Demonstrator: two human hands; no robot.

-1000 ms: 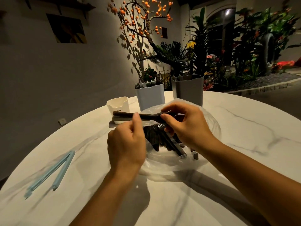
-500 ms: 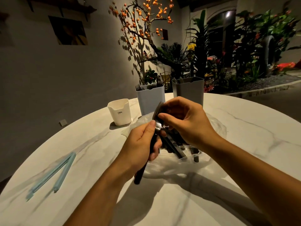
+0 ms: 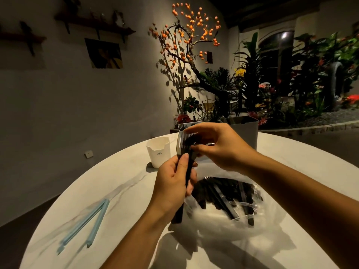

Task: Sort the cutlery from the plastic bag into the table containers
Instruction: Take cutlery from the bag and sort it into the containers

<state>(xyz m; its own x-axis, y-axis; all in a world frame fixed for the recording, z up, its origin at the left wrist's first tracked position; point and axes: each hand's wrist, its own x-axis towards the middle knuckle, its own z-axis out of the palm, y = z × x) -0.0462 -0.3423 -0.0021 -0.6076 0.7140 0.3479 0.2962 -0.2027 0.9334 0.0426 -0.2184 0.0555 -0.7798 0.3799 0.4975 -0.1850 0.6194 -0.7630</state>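
Left hand (image 3: 172,181) grips dark cutlery (image 3: 184,150) by the handles, long axis near upright, heads up. Right hand (image 3: 217,146) pinches at the heads. Fork tub (image 3: 181,127) sits just behind the heads, forks showing; grey tub (image 3: 246,131) to its right, contents unclear; white cup (image 3: 158,152) left, inside unseen. Bag (image 3: 233,206) lies on worktop (image 3: 116,181) below right hand, holding more cutlery.

Fork (image 3: 185,146) tines motion-blurred; handle middle hidden inside left hand (image 3: 172,183). Light container (image 3: 181,127) mostly behind right hand (image 3: 219,146). Bagged cutlery (image 3: 227,193) smeared, pieces indistinguishable. Forearms cut off at bottom edge.
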